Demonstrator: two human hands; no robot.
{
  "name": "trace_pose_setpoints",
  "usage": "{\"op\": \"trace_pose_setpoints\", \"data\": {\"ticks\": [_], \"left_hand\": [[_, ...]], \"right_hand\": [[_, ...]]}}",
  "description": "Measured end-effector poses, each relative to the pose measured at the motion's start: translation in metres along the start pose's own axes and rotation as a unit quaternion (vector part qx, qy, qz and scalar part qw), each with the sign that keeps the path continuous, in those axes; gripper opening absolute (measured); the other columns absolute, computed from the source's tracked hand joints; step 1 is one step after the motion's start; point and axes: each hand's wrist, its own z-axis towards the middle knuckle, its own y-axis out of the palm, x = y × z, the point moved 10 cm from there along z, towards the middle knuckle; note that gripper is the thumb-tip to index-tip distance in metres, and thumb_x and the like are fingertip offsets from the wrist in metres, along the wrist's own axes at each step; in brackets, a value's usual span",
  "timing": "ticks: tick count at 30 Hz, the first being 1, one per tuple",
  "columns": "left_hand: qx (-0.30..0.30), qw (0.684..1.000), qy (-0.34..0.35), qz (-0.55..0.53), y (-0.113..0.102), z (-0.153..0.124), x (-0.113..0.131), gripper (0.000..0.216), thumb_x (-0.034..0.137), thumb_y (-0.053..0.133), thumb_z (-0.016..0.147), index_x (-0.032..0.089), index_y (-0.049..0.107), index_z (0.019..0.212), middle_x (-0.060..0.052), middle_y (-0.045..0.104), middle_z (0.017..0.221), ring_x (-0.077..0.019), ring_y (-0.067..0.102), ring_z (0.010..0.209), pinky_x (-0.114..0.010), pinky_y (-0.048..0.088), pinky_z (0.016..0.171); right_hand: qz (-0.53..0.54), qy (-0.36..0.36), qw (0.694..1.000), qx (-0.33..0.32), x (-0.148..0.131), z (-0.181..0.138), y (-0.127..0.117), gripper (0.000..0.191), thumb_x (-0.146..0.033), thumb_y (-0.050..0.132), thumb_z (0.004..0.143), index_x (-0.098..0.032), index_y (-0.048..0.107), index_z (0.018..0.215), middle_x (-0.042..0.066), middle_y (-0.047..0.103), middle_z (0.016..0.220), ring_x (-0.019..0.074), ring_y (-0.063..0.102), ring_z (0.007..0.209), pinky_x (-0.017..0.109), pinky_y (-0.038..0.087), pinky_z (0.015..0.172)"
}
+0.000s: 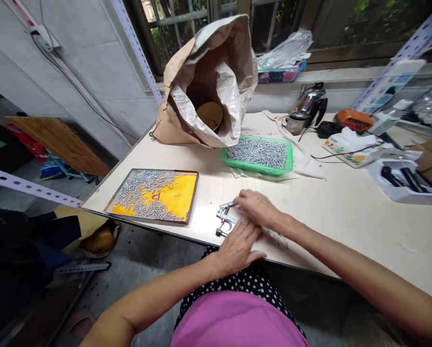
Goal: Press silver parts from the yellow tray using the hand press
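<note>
A pair of silver snap-fastener pliers [231,220] lies near the table's front edge, its jaws pointing left. A spring and a small red part show at the jaws, while the handles are hidden under my hands. My left hand [239,245] rests over the lower handle side, fingers stretched out and thumb spread away. Above it, my right hand [257,207] has its fingers bent, with the fingertips against the upper part of the pliers. A small pale item shows beneath my right wrist, too unclear to name.
Left of my hands is a shallow tray [192,197] with silver pin-like pieces on a yellow base. A green basket [257,168] holds more such pieces. Behind stands an open paper sack [179,111]. A metal kettle [311,103], tissue pack [353,152] and white tray [403,193] sit right.
</note>
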Motion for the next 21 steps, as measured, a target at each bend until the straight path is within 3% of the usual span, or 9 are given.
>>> {"op": "trace_pose_setpoints", "data": {"ticks": [4,6,9,12,14,16,18,21], "left_hand": [[0.03,0.991,0.131,0.002,-0.028,-0.03,0.037,0.026,0.036,0.054,0.095,0.014,0.062,0.106,-0.009,0.069,0.095,-0.0202,0.064,0.097,-0.031,0.052,0.088],[0.065,0.989,0.125,0.047,-0.058,-0.045,0.027,0.018,0.029,0.053,0.096,0.015,0.064,0.098,-0.006,0.068,0.085,-0.0176,0.062,0.087,-0.03,0.052,0.082],[0.104,0.979,-0.047,0.17,-0.117,-0.057,-0.043,0.019,0.019,0.047,0.097,0.017,0.065,0.1,-0.007,0.067,0.089,-0.018,0.059,0.084,-0.032,0.05,0.077],[0.054,0.931,-0.234,0.274,-0.159,-0.07,-0.13,0.02,0.019,0.047,0.096,0.016,0.066,0.103,-0.01,0.066,0.097,-0.0227,0.057,0.092,-0.035,0.05,0.078],[-0.003,0.906,-0.292,0.306,-0.167,-0.074,-0.172,0.02,0.019,0.048,0.096,0.016,0.067,0.101,-0.011,0.066,0.101,-0.0249,0.056,0.097,-0.035,0.049,0.078],[-0.053,0.896,-0.307,0.316,-0.161,-0.075,-0.201,0.019,0.017,0.049,0.095,0.017,0.068,0.1,-0.011,0.065,0.103,-0.0256,0.055,0.1,-0.035,0.049,0.079],[-0.081,0.898,-0.303,0.31,-0.153,-0.074,-0.219,0.02,0.015,0.048,0.094,0.018,0.068,0.097,-0.011,0.065,0.103,-0.0252,0.055,0.101,-0.035,0.048,0.08],[-0.09,0.909,-0.293,0.282,-0.149,-0.072,-0.234,0.022,0.013,0.047,0.092,0.016,0.069,0.092,-0.012,0.066,0.101,-0.025,0.056,0.101,-0.034,0.048,0.082]], "right_hand": [[0.032,-0.158,0.986,-0.037,-0.069,0.004,0.02,0.016,-0.02,0.054,0.092,-0.022,0.069,0.094,0.006,0.059,0.095,0.018,0.053,0.086,0.028,0.034,0.067],[0.029,-0.181,0.982,-0.04,-0.081,0.009,0.028,0.015,-0.018,0.053,0.091,-0.02,0.068,0.085,0.005,0.059,0.092,0.0169,0.052,0.08,0.029,0.032,0.065],[0.051,-0.191,0.98,-0.016,-0.088,0.015,0.03,0.018,-0.019,0.05,0.094,-0.02,0.064,0.082,0.005,0.06,0.091,0.0167,0.053,0.078,0.03,0.034,0.067],[0.139,-0.19,0.971,0.031,-0.092,0.011,0.02,0.02,-0.021,0.043,0.098,-0.021,0.062,0.09,0.005,0.062,0.093,0.0175,0.056,0.083,0.032,0.04,0.075],[0.226,-0.15,0.958,0.097,-0.077,0.01,0.0,0.021,-0.022,0.039,0.099,-0.021,0.059,0.095,0.006,0.063,0.092,0.0175,0.058,0.084,0.031,0.043,0.076],[0.279,-0.075,0.938,0.194,-0.04,0.01,-0.03,0.019,-0.025,0.04,0.099,-0.02,0.058,0.096,0.006,0.063,0.089,0.0175,0.059,0.081,0.03,0.046,0.074],[0.26,0.008,0.922,0.285,0.007,0.01,-0.068,0.018,-0.028,0.042,0.097,-0.02,0.059,0.094,0.006,0.063,0.086,0.0177,0.059,0.077,0.03,0.046,0.072],[0.139,0.115,0.927,0.328,0.071,0.012,-0.119,0.018,-0.026,0.046,0.094,-0.018,0.062,0.095,0.008,0.064,0.092,0.0194,0.059,0.078,0.031,0.045,0.07]]}}
